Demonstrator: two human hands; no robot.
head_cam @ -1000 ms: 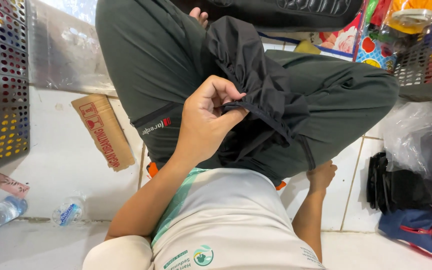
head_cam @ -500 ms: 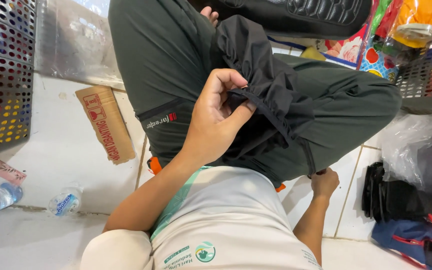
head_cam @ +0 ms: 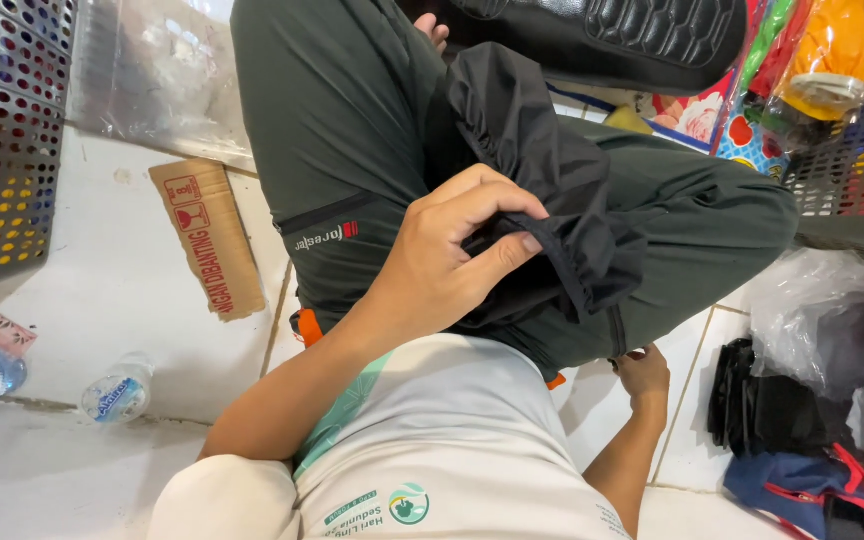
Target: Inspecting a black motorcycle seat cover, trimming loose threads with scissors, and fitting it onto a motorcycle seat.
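Left hand (head_cam: 452, 265) is pinching the hem of the black garment (head_cam: 537, 170) — fabric draped over the lap, on dark green trousers (head_cam: 352, 130). Right hand (head_cam: 640, 375) is hanging lower, by the tiled floor (head_cam: 132, 300) — its grip cannot be determined.

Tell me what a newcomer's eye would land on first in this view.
First, the left hand at centre, pinching a fold of black fabric bunched over the dark green trousers of the person's crossed legs. The right hand sits lower right, at the trouser edge above the white tiled floor. A torn cardboard piece and a small water bottle lie to the left.
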